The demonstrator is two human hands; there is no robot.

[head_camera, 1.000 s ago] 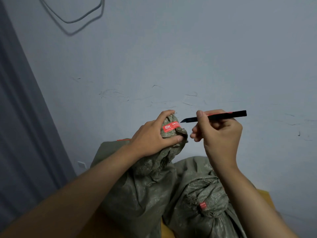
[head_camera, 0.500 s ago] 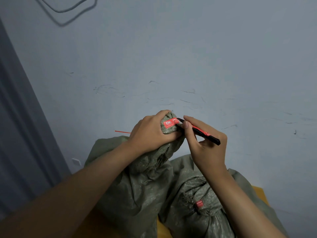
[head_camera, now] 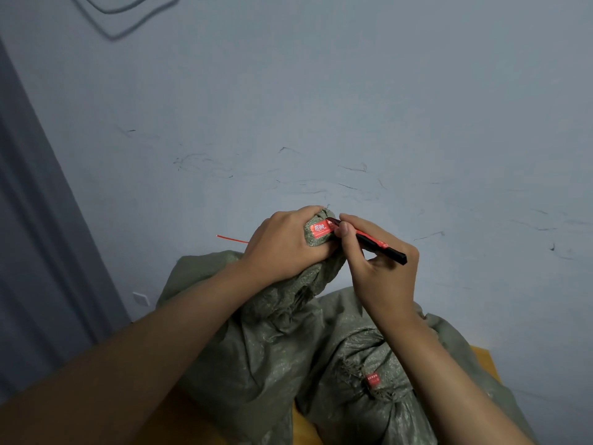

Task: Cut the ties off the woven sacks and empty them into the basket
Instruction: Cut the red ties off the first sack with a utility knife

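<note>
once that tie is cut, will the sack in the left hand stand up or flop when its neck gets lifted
Probably floppy: the sack creases and folds under the left hand, which bunches its neck. It likely keeps some bulk, since the body looks filled. The woven cloth looks rough, so it should not slip much. The right hand holds the knife at the red tie.

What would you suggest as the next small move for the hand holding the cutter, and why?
Probably draw the cutter through the red tie, away from the gripping fingers. Its tip already sits at the tie on the bunched neck of the sack, which the left hand grips firmly, while the right hand holds the cutter like a pen.
</note>
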